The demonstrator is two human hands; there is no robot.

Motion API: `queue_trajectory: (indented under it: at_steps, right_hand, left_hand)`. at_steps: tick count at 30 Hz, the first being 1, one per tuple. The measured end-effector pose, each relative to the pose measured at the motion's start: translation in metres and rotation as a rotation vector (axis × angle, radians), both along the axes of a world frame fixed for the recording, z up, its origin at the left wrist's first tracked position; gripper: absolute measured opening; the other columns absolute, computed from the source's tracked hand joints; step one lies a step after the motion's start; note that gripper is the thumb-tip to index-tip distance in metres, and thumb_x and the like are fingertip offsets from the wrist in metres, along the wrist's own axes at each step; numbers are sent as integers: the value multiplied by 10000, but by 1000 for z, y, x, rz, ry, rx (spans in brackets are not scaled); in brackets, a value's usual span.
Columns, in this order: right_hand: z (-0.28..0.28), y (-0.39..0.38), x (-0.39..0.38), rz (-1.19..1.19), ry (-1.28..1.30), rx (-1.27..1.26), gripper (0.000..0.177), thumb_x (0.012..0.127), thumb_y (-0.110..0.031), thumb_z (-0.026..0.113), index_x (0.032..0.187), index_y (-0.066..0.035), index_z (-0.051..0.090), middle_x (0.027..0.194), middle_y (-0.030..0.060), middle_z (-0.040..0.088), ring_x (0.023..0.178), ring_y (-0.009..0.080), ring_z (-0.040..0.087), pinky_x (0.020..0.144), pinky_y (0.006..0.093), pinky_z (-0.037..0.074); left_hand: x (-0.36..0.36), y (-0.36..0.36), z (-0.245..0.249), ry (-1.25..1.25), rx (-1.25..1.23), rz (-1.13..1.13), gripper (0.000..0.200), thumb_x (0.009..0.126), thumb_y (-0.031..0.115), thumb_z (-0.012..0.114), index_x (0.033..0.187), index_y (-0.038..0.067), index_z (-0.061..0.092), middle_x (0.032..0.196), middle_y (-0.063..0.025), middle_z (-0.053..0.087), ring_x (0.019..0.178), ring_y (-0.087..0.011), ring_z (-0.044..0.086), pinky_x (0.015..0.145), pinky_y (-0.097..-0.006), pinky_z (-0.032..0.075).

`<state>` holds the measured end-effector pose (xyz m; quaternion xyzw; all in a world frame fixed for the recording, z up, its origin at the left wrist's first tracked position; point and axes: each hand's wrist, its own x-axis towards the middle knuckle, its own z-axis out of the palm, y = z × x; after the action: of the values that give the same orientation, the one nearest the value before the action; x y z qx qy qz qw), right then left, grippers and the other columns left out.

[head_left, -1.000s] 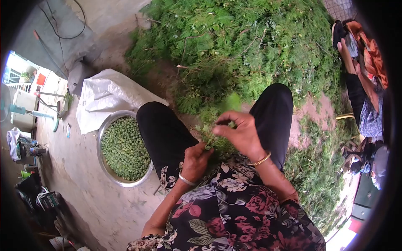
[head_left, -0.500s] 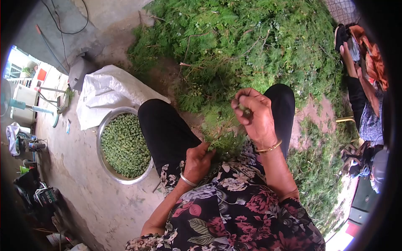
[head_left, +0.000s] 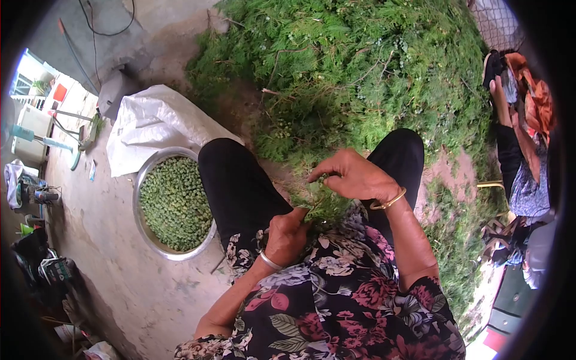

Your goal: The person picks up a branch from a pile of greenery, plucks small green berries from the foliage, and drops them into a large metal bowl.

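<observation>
Because it is thin greenery, the one leafy sprig (head_left: 327, 207) at frame centre looks light, limp and easily torn, best held by its stems. The left hand (head_left: 287, 233) clenches those stems; the right hand (head_left: 354, 176) pinches its tip. One bowl (head_left: 135, 207) of green pods (head_left: 174, 204) sits at left, one white sack (head_left: 150, 126) above it.

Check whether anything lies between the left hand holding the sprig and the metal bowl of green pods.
Yes: the left leg, in black, lies between the left hand with its sprig and the bowl. The bowl's top is uncovered.
</observation>
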<state>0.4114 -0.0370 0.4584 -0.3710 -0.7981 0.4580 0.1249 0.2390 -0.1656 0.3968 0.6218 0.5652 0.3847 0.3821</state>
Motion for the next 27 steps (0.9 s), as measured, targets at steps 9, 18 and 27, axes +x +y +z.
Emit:
queue_trajectory:
  at_steps: [9,18,27]
  right_hand:
    - [0,-13,8,-65,96,158,319,709,-15,598,1018,-68,657,866,172,661,804,316,645,729,347,501]
    - [-11,-22,3,-121,176,210,253,719,30,576,949,-35,658,792,138,666,678,231,654,591,330,488]
    - [-22,-25,1,-208,44,350,157,753,-14,630,909,-3,642,718,175,621,636,285,626,568,345,478]
  left_hand:
    - [-1,2,-1,-20,-53,-1,190,749,-5,647,937,-23,637,644,-219,577,581,-318,625,526,-327,453]
    - [-2,3,0,-22,-37,-8,198,745,-5,645,940,-36,635,601,-211,550,507,-271,583,500,-322,426]
    - [0,2,1,-9,-28,-28,195,736,-6,659,927,-35,632,581,-210,514,466,-278,526,474,-326,395]
